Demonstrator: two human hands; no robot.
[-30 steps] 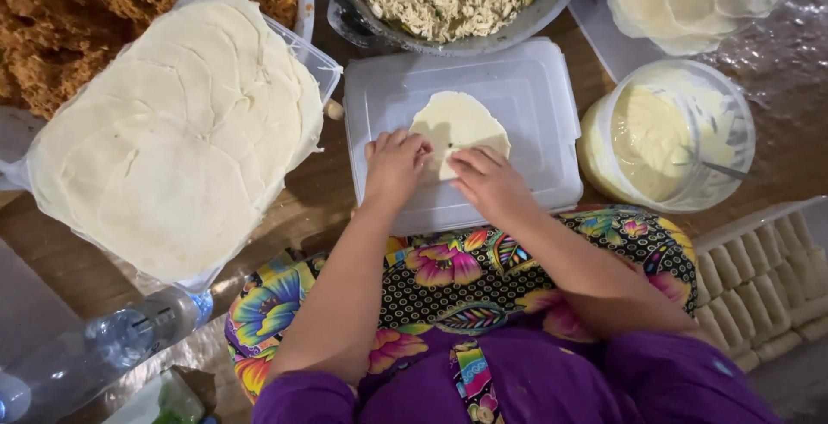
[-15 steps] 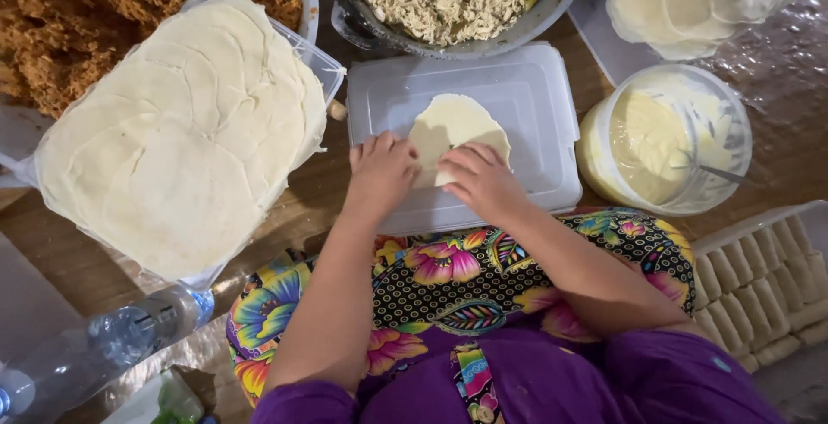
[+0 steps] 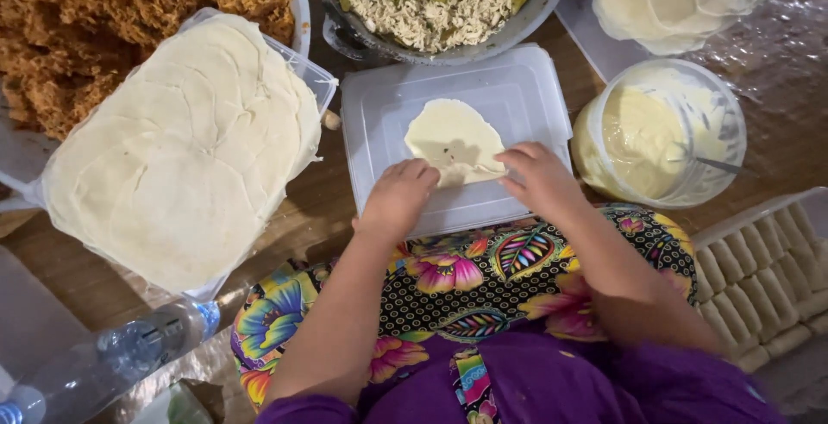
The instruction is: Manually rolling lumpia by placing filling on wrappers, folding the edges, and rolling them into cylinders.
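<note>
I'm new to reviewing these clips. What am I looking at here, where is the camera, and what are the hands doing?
There is no machine: a person works with bare hands, filmed from a camera on their head looking straight down. The left hand and right hand press on the near edge of a thin round wrapper, which lies on an upturned clear plastic lid. To the left is a tub stacked with more wrappers, and behind it a heap of brown shredded food. At the top sits a bowl of pale shredded filling. To the right stands a tub of creamy batter, and beside it a tray of finished rolls.
</note>
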